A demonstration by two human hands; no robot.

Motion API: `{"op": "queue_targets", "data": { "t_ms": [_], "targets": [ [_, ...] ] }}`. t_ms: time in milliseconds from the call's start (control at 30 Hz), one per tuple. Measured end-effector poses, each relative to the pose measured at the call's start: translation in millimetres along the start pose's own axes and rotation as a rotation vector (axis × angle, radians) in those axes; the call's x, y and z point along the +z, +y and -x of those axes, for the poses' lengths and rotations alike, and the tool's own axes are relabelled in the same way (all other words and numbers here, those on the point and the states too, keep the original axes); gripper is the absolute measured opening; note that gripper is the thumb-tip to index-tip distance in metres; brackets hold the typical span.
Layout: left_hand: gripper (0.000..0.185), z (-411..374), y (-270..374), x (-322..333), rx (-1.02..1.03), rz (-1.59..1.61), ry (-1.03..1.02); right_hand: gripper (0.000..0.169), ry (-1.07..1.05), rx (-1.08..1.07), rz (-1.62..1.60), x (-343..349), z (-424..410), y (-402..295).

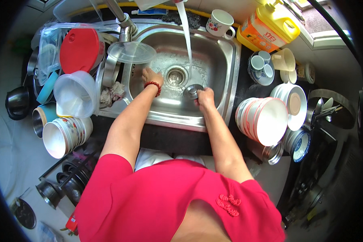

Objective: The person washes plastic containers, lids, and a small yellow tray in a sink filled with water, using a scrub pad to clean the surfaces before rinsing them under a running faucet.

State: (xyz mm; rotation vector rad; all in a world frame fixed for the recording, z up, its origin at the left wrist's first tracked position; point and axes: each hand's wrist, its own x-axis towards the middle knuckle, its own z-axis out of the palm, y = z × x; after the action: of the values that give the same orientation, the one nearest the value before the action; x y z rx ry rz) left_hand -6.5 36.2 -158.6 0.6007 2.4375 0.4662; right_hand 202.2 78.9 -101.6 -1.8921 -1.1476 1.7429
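Note:
My right hand grips the rim of a small round metal piece with a raised centre, which looks like a sink strainer. It is held low in the stainless-steel sink, to the right of the round drain. On the drain's other side is my left hand, with a red bead bracelet at the wrist. Its thumb stands apart from the fingers, and nothing shows in it. A stream of water falls from the top of the view into the sink, just above the metal piece.
A clear plastic lid juts over the sink's left edge, near the metal faucet post. Stacked bowls crowd the right counter. A floral mug and yellow detergent jug stand behind. Plastic tubs and a cloth lie left.

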Motion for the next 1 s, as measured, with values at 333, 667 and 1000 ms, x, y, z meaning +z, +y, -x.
{"op": "queue_targets", "data": {
  "t_ms": [333, 667, 1000],
  "targets": [
    [0.073, 21, 25, 50, 1.075, -0.730, -0.191, 0.024, 0.220, -0.239, 0.045, 1, -18, 19],
    [0.061, 16, 4, 9, 0.495, -0.079, -0.623, 0.033, 0.061, 0.053, -0.240, 13, -8, -12],
    [0.022, 36, 22, -28, 0.005, 0.022, -0.901, 0.016, -0.476, 0.363, 0.044, 21, -10, 3]
  ]
}}
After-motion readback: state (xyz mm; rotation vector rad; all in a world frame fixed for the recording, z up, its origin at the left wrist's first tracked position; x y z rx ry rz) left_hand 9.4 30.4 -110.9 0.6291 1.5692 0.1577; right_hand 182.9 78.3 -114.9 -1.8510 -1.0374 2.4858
